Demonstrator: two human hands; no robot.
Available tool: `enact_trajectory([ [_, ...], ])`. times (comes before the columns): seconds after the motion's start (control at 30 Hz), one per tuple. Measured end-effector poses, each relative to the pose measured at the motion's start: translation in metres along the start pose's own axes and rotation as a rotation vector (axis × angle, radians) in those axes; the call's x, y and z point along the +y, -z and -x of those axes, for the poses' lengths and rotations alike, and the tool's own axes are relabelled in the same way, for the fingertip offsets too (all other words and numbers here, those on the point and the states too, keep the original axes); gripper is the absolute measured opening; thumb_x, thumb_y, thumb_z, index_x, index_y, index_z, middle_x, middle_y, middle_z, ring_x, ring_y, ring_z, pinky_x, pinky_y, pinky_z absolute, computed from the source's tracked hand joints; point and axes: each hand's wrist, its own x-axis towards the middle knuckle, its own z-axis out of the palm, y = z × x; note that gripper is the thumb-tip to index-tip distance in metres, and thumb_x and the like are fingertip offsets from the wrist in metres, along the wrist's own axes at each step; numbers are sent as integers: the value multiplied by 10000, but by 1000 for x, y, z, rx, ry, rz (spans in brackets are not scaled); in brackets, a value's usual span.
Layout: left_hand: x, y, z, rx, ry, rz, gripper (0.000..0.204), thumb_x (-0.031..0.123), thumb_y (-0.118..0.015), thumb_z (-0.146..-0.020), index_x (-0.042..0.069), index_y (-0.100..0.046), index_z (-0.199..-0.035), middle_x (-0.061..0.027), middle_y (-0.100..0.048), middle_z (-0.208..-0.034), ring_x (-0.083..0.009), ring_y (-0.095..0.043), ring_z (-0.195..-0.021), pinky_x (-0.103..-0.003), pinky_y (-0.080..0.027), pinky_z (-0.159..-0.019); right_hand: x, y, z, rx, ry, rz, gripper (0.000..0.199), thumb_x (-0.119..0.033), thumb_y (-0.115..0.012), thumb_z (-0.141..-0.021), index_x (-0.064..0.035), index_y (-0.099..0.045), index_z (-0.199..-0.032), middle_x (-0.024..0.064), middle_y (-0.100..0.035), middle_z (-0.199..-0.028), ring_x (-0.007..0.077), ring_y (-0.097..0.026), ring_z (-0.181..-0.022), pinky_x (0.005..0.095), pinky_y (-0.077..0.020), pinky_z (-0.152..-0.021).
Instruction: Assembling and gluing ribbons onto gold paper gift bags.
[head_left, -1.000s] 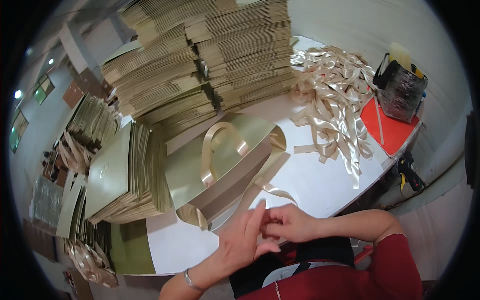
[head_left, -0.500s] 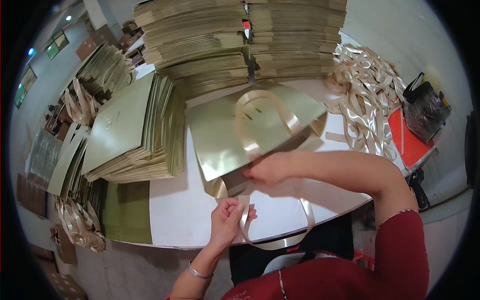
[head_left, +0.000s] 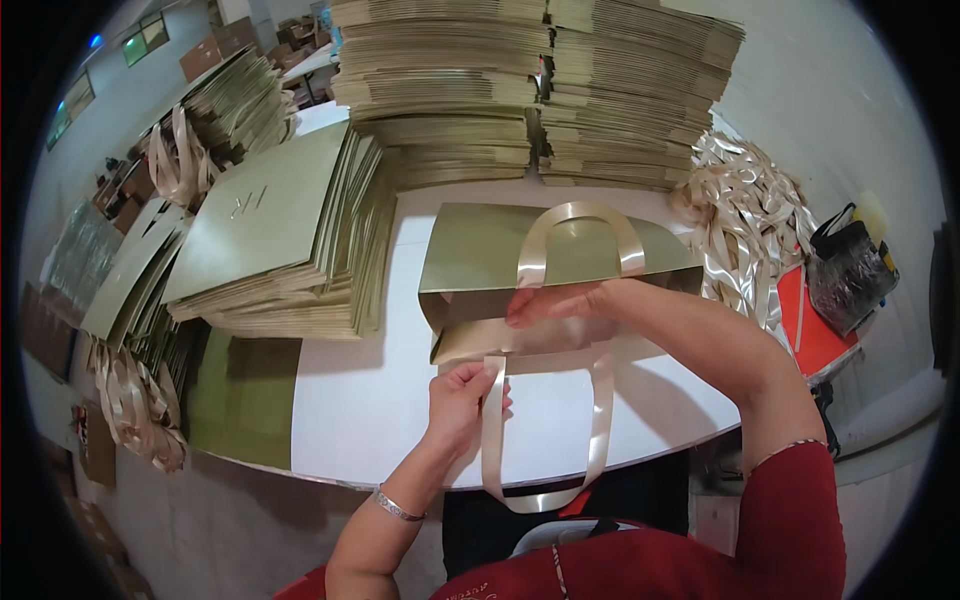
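A gold-green paper bag (head_left: 470, 245) lies on the white table, its mouth facing me and gaping. Its far ribbon handle (head_left: 582, 211) arches over the upper panel; the near ribbon handle (head_left: 601, 420) loops down past the table's front edge. Thumb and fingers of my left hand (head_left: 462, 405) pinch the left strand of this near handle, just below the bag's rim. My right hand (head_left: 560, 303) reaches into the mouth, fingers stretched to the left under the far handle's left end. The upper panel's edge partly covers these fingers, and I see nothing held in them.
Flat gold-green bags are piled on the left (head_left: 260, 220), and tall stacks of them (head_left: 450, 100) stand at the back. A heap of loose cream ribbons (head_left: 745, 210) lies at right, near a red sheet (head_left: 815, 320) and a dark plastic-wrapped bundle (head_left: 850, 280).
The bag has turned squarer to me and its mouth gapes wider. My right hand has gone further into the mouth. My left hand keeps its pinch on the near handle.
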Motion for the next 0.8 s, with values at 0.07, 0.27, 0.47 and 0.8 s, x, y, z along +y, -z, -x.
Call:
enact_trajectory([
  [0.07,-4,-1,3,32,42,-12,183,153,-539,-917,-26,-573,-915,-108,-625,-769,-172,-609,-617,-318,-543,-552,-11,-1,21,-12,28,-302,475,-447,-606,-827,-95,-582,-1146,44,-567,-1124,141,-483,-1070,287,-361,-936],
  [0.27,-8,-21,0,25,55,96,215,205,-529,-927,-10,-531,-921,-102,-604,-759,-178,-605,-607,-327,-539,-538,15,1,9,-32,189,-177,510,-431,-626,-820,-77,-556,-1179,51,-534,-1207,164,-431,-1184,316,-319,-996],
  [0.47,-16,-28,0,30,24,96,235,232,-494,-946,6,-519,-885,-95,-579,-707,-183,-590,-568,-326,-536,-522,3,-23,1,125,-45,-375,458,-411,-644,-810,-80,-603,-1124,62,-550,-1190,169,-467,-1123,317,-348,-950],
  [0.8,-26,-33,11,115,-31,45,234,210,-495,-940,2,-525,-838,-101,-588,-708,-169,-588,-567,-312,-530,-518,-9,-26,0,-160,-40,-12,409,-109,-606,-698,-39,-614,-1101,53,-624,-837,147,-568,-755,307,-452,-612],
])
